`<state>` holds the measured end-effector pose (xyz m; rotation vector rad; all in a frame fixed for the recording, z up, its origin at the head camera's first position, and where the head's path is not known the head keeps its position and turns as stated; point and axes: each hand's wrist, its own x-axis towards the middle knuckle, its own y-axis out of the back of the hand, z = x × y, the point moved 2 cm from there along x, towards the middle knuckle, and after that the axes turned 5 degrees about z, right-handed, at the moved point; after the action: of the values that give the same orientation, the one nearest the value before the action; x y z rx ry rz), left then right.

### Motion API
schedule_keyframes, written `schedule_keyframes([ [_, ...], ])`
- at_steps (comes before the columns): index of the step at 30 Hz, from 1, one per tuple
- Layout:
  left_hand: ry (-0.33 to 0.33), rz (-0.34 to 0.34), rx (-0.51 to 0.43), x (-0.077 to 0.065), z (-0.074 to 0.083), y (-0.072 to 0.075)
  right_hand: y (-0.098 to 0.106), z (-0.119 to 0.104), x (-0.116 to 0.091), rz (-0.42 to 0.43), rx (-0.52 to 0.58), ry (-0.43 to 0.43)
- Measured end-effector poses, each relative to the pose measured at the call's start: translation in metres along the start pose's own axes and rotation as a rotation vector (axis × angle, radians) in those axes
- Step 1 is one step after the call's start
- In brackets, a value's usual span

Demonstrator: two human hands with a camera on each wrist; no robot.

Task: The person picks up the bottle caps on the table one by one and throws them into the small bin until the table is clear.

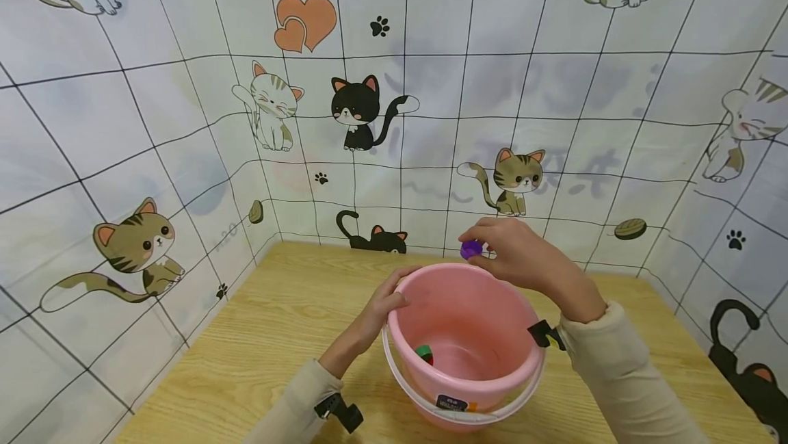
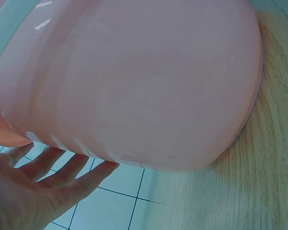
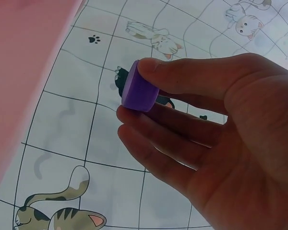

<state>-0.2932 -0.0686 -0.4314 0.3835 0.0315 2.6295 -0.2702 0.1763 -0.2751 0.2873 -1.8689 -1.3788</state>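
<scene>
A pink bucket [image 1: 464,389] with a white handle [image 1: 431,408] stands on the wooden table, its mouth tilted toward me. My left hand [image 1: 380,307] holds its left rim, and in the left wrist view the fingers [image 2: 69,170] lie along the outside wall. Above the far rim, my right hand [image 1: 517,252] pinches a small purple cap-like piece [image 3: 140,91], short and round, between thumb and fingertips. Inside the bucket, near its left wall, lies a small green and red piece [image 1: 425,354], partly hidden by the rim.
The light wooden table [image 1: 258,334] runs back to a white tiled-pattern wall sheet [image 1: 431,157] printed with cartoon cats. More of this sheet rises at left and right. Black straps [image 1: 340,411] sit on both sleeves, and the right one is close to the bucket's rim.
</scene>
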Motion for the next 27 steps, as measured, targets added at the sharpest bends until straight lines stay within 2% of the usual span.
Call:
schedule_keyframes([
  [11,0.006,-0.004,-0.003,0.0003,0.0018,-0.0003,-0.0005,0.0,0.0009,-0.02,0.013,-0.007],
  [18,0.005,-0.004,-0.001,0.0007,0.0025,-0.0006,-0.0019,-0.0016,0.0014,-0.049,0.012,-0.041],
  [27,-0.001,0.005,-0.006,0.0,0.0015,-0.0011,-0.0042,-0.003,0.0028,-0.035,0.004,-0.01],
])
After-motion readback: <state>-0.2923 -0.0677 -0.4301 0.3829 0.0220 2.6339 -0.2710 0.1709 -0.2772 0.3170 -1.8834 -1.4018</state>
